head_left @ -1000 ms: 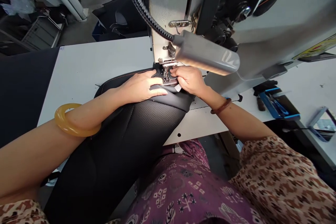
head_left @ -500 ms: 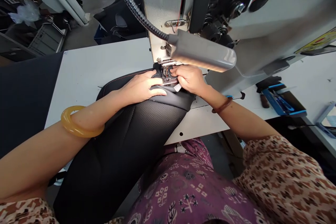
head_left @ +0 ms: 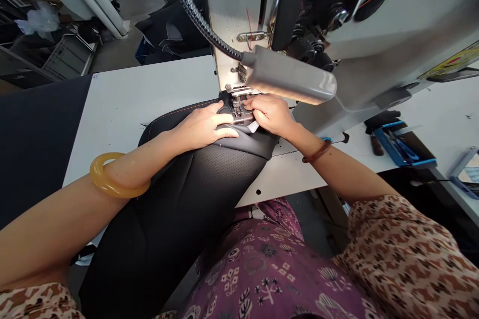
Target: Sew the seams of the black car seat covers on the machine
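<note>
A black perforated leather seat cover (head_left: 224, 167) with red stitching along one edge lies under the sewing machine's presser foot (head_left: 237, 104) and hangs down over the table's front edge. Left of the foot, my left hand (head_left: 204, 127) rests on the cover, fingers spread and thumb apart. On the other side, my right hand (head_left: 271, 113) is closed, its fingers pinching the cover's edge close to the foot. A small white tag (head_left: 253, 126) pokes out below the right fingers. The leather bunches in a fold under the foot, and its underside is hidden.
A grey lamp (head_left: 292, 75) on a flexible metal neck (head_left: 198, 20) hangs just above my right hand. The machine's body (head_left: 374, 60) fills the upper right. On the white table (head_left: 123, 109), a blue-edged box (head_left: 406, 144) with tools stands at right. Dark fabric (head_left: 33, 134) covers the left.
Both hands and the cover keep nearly the same place at the presser foot. Parts around the needle have shifted slightly, and less of the red thread above shows. The view has moved a little.
</note>
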Demonstrator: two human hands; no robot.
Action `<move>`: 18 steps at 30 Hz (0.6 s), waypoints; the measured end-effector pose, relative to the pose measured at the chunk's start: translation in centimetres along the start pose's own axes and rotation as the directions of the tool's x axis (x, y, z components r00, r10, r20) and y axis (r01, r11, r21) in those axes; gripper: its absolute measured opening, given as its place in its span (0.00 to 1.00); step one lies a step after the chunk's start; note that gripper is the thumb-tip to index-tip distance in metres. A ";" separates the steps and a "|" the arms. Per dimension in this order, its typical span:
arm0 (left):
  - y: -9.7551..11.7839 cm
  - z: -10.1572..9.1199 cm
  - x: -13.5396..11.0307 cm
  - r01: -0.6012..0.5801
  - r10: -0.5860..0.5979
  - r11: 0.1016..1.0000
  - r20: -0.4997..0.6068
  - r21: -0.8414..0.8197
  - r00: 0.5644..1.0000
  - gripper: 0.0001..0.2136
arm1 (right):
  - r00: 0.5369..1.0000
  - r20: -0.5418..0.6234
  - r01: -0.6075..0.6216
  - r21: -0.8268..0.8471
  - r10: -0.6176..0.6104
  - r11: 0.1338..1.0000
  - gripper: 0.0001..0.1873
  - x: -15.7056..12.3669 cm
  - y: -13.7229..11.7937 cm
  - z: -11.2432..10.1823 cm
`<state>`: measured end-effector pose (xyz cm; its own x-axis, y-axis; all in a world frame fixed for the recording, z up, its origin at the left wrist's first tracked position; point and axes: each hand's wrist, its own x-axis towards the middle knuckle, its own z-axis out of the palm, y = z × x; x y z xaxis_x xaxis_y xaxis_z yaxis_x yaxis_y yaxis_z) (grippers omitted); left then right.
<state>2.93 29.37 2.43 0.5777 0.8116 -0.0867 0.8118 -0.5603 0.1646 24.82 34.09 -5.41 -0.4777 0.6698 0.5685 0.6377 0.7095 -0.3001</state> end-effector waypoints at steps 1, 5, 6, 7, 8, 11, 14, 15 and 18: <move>0.0 0.0 0.0 0.003 -0.003 1.000 0.001 -0.002 1.000 0.20 | 1.000 0.001 0.000 0.003 0.000 1.000 0.18 0.0 0.0 0.0; -0.1 0.0 0.0 0.010 -0.010 1.000 0.006 0.000 1.000 0.20 | 1.000 -0.015 0.009 0.007 -0.009 1.000 0.18 0.1 0.1 0.1; -0.1 0.0 0.0 0.007 -0.007 1.000 0.003 0.003 1.000 0.20 | 1.000 -0.023 0.015 0.005 -0.015 1.000 0.18 0.1 0.1 0.2; 0.0 0.0 -0.1 0.005 -0.005 1.000 -0.001 0.005 1.000 0.20 | 0.999 -0.032 0.020 0.005 -0.019 1.000 0.18 0.1 0.1 0.2; 0.0 0.0 0.0 0.005 -0.005 1.000 -0.004 0.008 1.000 0.19 | 0.999 -0.039 0.021 0.005 -0.021 1.000 0.18 0.1 0.1 0.2; 0.3 0.0 0.0 0.017 -0.017 1.000 -0.002 0.025 1.000 0.19 | 0.999 -0.040 0.006 0.006 -0.006 1.000 0.18 -0.1 0.0 0.1; 0.5 -0.1 0.0 0.026 -0.026 0.998 0.006 0.050 1.000 0.19 | 1.000 -0.023 -0.011 0.012 0.011 1.000 0.18 -0.1 0.0 0.0; 0.6 -0.2 0.0 0.028 -0.029 0.998 0.008 0.055 1.000 0.19 | 1.000 -0.019 -0.013 0.017 0.013 1.000 0.18 -0.1 0.0 0.0; 0.6 -0.2 -0.1 0.030 -0.031 0.998 0.015 0.061 0.999 0.18 | 1.000 -0.025 -0.016 0.031 0.017 0.999 0.18 -0.1 0.2 0.2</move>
<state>3.31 29.01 2.71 0.5537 0.8259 -0.1064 0.8323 -0.5450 0.1015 24.88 34.19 -5.65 -0.4518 0.6759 0.5823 0.6260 0.7052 -0.3329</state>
